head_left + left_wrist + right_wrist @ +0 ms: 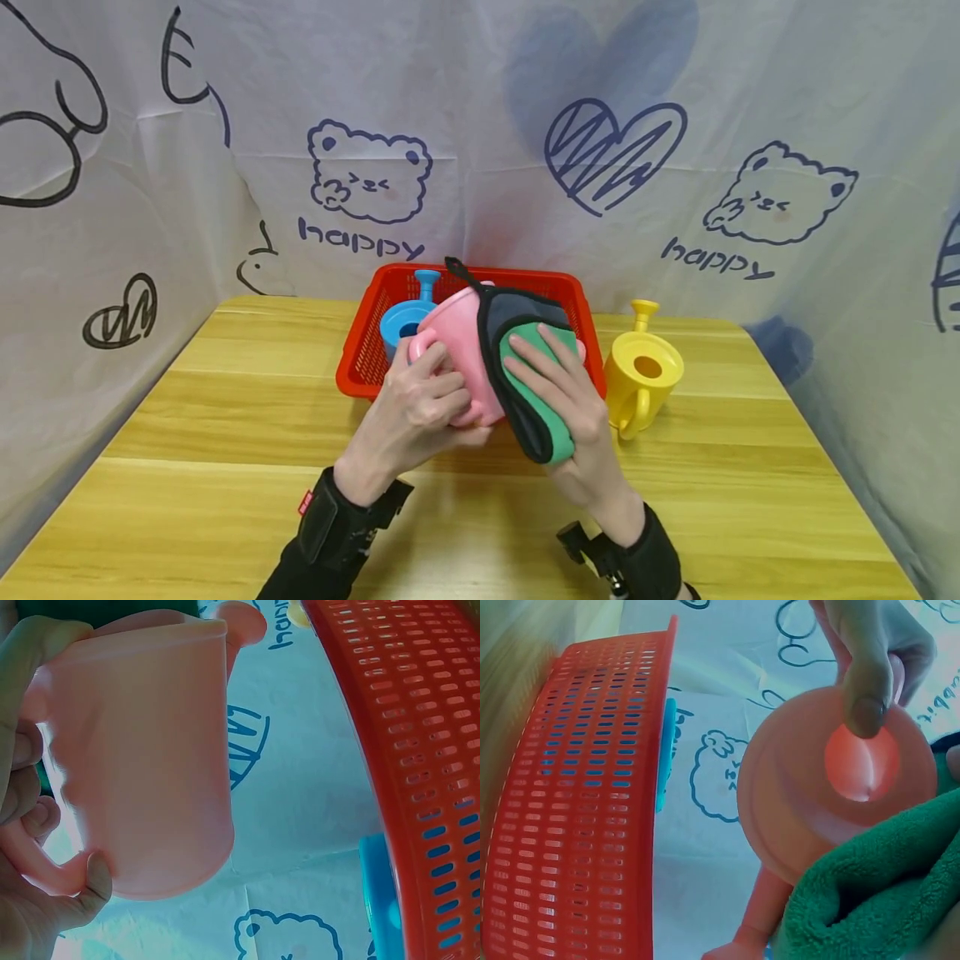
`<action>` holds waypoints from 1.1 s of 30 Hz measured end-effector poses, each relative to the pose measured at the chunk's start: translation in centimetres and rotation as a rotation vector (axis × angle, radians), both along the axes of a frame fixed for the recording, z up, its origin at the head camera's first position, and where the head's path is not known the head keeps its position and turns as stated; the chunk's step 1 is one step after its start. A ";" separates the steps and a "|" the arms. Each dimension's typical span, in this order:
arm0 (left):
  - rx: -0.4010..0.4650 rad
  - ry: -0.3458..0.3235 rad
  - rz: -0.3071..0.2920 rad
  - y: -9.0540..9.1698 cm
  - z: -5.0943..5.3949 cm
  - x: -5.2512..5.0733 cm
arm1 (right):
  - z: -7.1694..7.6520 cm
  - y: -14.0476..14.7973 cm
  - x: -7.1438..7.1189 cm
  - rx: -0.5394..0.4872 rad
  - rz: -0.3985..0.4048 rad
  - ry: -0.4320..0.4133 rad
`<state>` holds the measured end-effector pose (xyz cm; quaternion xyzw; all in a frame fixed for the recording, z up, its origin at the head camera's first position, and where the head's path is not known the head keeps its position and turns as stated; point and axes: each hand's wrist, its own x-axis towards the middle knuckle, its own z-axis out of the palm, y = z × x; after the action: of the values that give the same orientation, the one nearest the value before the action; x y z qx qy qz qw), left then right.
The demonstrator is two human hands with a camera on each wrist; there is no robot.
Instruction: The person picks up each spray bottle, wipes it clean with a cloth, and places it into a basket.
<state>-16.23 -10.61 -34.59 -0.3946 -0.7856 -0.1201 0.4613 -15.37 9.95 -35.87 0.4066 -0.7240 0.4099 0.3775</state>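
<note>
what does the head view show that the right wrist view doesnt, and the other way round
Only the head view: the yellow watering can beside the red basket. Only the right wrist view: the opening in the pink watering can, with the left thumb at its edge. Both: basket, pink can, green cloth, left hand.

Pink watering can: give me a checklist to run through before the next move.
1. Left hand gripping the pink watering can by its handle: ok.
2. Green-and-gray cloth over the can's side, under the right hand: ok.
3. Pink can's opening unobstructed: not ok; the left thumb overlaps its edge in the right wrist view.
4. Surface beneath the cloth clean: cannot tell; it is covered.
5. Blue watering can inside the red basket: ok.
6. Yellow watering can inside the basket: not ok; it stands on the table.
</note>
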 end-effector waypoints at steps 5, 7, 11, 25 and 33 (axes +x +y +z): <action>0.014 -0.013 -0.003 0.1 0.0 0.0 | 0.0 0.2 -0.1 -0.049 0.023 -0.034; 0.029 -0.033 -0.007 0.1 0.0 0.0 | 0.3 0.1 0.0 -0.089 0.065 -0.032; 0.095 -0.081 -0.012 0.1 0.2 0.1 | 0.8 -0.1 0.4 -0.331 0.167 -0.036; 0.475 -0.347 -0.017 0.5 0.6 0.8 | 0.9 0.2 1.1 -1.106 0.271 -0.003; 0.797 -0.474 0.009 1.1 0.7 1.5 | 0.5 -0.2 1.1 -0.941 0.045 -0.033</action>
<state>-14.74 -9.48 -33.89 -0.1447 -0.7637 -0.4975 0.3851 -14.23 9.78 -35.35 0.2005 -0.4566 0.7079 0.5003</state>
